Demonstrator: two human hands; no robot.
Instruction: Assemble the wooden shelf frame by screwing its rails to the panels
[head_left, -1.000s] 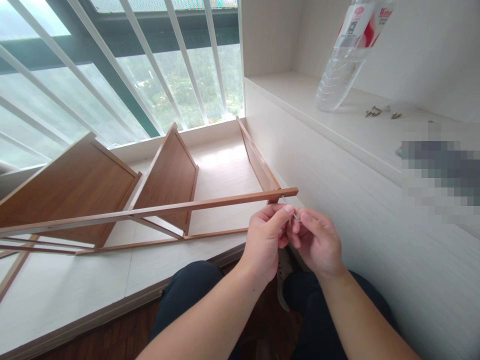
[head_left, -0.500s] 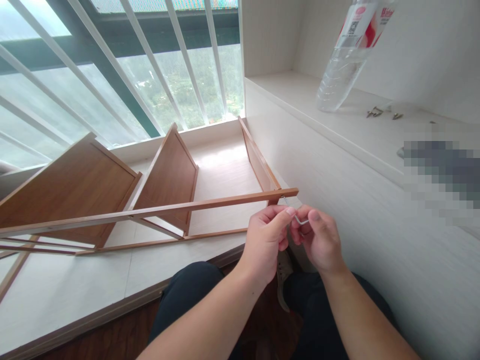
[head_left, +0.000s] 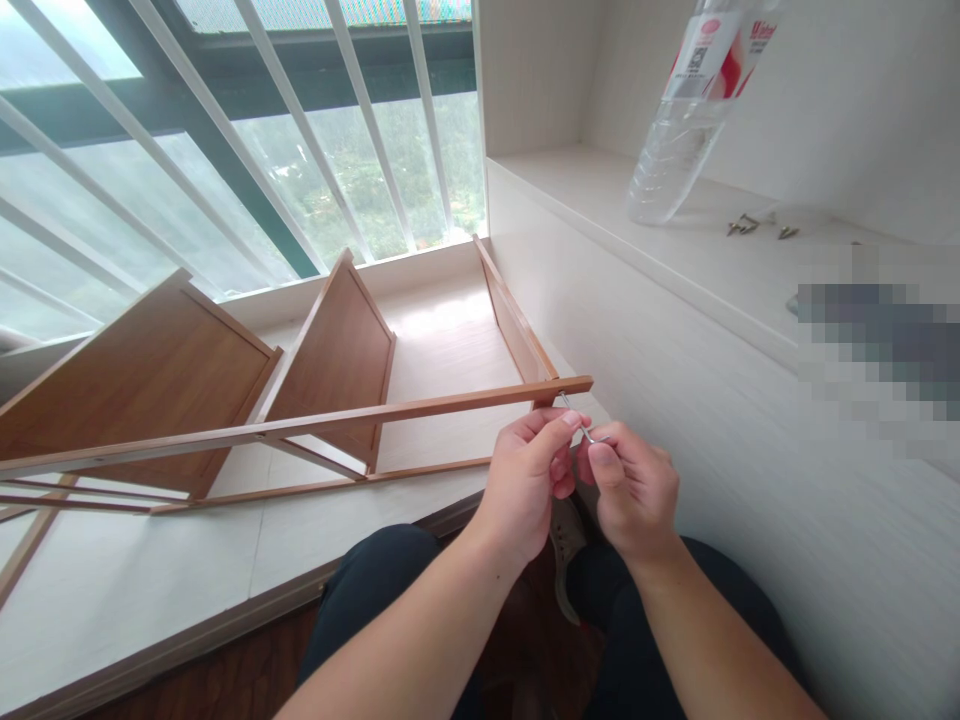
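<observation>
Both the left hand point(head_left: 529, 480) and right hand point(head_left: 634, 485) pinch a hex key point(head_left: 576, 418) under the rail point(head_left: 337, 418), bottle point(head_left: 679, 140) well apart.

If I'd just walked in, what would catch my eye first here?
Most likely the two hands low in the middle: the left hand and right hand pinch a small bent metal key whose tip meets the end of a long wooden rail. That rail belongs to a brown wooden rack lying on its side on the pale window ledge. At upper right, a clear plastic bottle stands on a shelf.
</observation>
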